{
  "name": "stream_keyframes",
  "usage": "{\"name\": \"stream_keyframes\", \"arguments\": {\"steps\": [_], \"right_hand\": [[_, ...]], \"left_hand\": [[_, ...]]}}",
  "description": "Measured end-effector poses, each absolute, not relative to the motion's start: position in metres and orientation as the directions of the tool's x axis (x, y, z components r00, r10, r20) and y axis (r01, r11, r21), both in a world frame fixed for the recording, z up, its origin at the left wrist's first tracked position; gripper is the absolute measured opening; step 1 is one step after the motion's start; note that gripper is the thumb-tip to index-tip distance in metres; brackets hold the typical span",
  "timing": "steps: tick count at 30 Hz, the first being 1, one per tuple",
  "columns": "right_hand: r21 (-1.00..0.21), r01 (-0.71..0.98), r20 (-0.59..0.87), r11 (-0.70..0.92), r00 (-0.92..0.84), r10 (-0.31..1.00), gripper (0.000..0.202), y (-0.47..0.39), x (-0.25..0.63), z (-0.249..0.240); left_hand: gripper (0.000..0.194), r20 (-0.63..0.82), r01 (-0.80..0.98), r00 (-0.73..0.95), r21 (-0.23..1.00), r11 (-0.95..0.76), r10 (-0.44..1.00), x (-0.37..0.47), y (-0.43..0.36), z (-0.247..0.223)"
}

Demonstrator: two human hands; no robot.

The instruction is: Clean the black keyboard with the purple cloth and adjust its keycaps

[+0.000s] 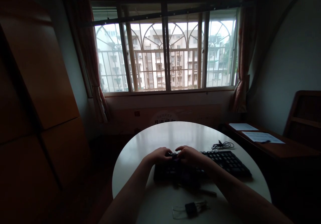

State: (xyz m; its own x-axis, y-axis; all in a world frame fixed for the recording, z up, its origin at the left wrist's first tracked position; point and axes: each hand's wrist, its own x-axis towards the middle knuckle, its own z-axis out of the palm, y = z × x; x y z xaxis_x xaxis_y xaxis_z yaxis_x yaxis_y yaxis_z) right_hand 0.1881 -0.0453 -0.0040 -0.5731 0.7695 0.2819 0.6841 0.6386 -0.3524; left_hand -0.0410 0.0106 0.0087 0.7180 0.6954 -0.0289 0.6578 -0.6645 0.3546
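Note:
A black keyboard lies across the white round table, its right half in plain sight and its left part in deep shadow. Over its upper left edge, my left hand has its fingers curled down and closed at the keys. Close beside it, my right hand also bends its fingers to the same spot, closed. Whatever sits between the fingertips is dark and too small to make out. In front of the keyboard lies a small black block with thin wire loops, and a dark slim stick rests nearer the keys.
A coiled black cable lies behind the keyboard on the round table. Paper sheets and a pen lie on a brown surface at right, near a wooden chair. A tall wooden cabinet stands left; a barred window is ahead.

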Motion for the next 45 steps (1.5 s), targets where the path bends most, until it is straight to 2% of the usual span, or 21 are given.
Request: {"name": "stream_keyframes", "arguments": {"steps": [3,9,17,27,35,45], "right_hand": [[-0.336,0.698,0.290,0.632,-0.562,0.775,0.032,-0.0446,0.1868,-0.0050],[-0.396,0.612,0.277,0.685,-0.631,0.724,0.027,-0.0467,0.1875,-0.0009],[-0.358,0.671,0.320,0.649,-0.565,0.760,0.027,-0.0451,0.1845,-0.0075],[-0.449,0.587,0.286,0.674,-0.620,0.731,0.026,-0.0481,0.1850,0.0014],[-0.376,0.693,0.286,0.615,-0.545,0.788,0.028,-0.0475,0.1843,-0.0043],[-0.420,0.619,0.301,0.664,-0.595,0.745,0.023,-0.0465,0.1832,-0.0032]], "left_hand": [[0.045,-0.026,0.658,0.718,0.349,-0.667,0.695,-0.0402,0.0096,0.0100],[0.046,-0.026,0.650,0.726,0.351,-0.674,0.687,-0.0403,0.0114,0.0081],[0.046,-0.028,0.663,0.712,0.355,-0.659,0.702,-0.0411,0.0106,0.0087],[0.049,-0.034,0.648,0.724,0.375,-0.663,0.689,-0.0419,0.0135,0.0061],[0.045,-0.042,0.665,0.709,0.372,-0.647,0.704,-0.0399,0.0059,0.0129],[0.044,-0.017,0.651,0.722,0.353,-0.672,0.692,-0.0412,0.0124,0.0061]]}}
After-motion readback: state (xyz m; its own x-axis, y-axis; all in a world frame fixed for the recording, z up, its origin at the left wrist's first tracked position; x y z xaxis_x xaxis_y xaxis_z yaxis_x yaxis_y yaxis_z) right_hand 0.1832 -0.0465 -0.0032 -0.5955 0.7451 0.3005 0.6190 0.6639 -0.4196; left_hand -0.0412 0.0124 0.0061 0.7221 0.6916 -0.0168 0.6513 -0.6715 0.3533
